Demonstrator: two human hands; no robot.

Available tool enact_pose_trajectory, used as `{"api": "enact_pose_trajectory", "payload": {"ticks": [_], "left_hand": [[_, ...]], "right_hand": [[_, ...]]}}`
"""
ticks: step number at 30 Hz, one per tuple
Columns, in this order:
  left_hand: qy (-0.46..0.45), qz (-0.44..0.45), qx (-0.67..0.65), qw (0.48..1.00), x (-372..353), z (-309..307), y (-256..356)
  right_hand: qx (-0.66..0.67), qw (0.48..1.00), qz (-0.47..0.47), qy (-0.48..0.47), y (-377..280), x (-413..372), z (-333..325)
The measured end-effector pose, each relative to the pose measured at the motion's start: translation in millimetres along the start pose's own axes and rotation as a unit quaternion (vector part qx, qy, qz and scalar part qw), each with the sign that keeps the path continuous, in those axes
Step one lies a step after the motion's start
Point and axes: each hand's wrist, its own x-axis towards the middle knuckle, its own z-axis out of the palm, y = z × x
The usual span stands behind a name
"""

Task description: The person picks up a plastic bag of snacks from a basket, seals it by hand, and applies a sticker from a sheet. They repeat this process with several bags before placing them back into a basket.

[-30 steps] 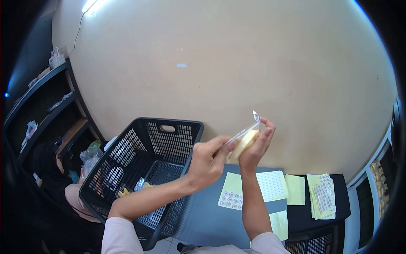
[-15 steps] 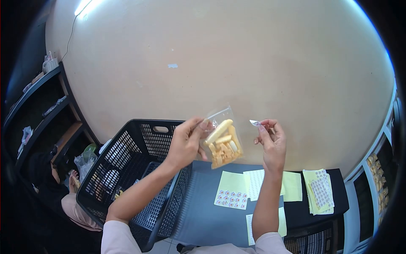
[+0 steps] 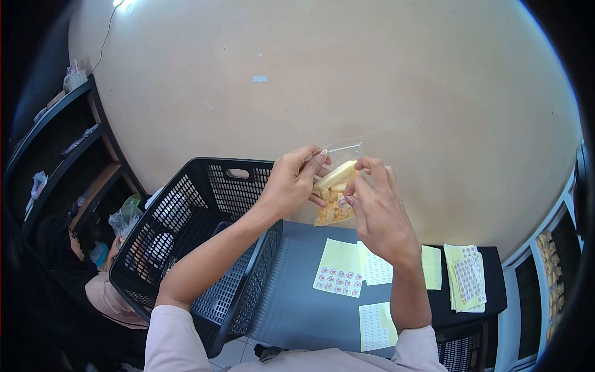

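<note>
Both hands (image 3: 334,198) pinch one clear snack bag (image 3: 335,189), fingers (image 3: 317,159) closed.

A clear plastic bag (image 3: 334,186) of yellow-orange snack sticks, held upright above the table, top open.

No text, brand, number or sign is legible. The sticker sheet (image 3: 338,282) on the surface (image 3: 297,310) carries rows of small round red-and-white marks — too small to read. The dotted sheets (image 3: 375,325) beside it and the stack of sheets (image 3: 469,282) at the right show only fine print patterns — unreadable. No print can be made out on the clear bag (image 3: 335,197).
</note>
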Motion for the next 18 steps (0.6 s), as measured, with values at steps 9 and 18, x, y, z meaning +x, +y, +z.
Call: {"api": "enact_pose_trajectory", "payload": {"ticks": [9,18], "left_hand": [[0.023,0.014,-0.090,0.996,-3,-4,-3],[0.069,0.073,-0.058,0.993,-7,2,-9]], "right_hand": [[0.346,0.906,0.121,0.213,12,3,33],[0.294,0.901,0.153,0.281,23,-19,58]]}}
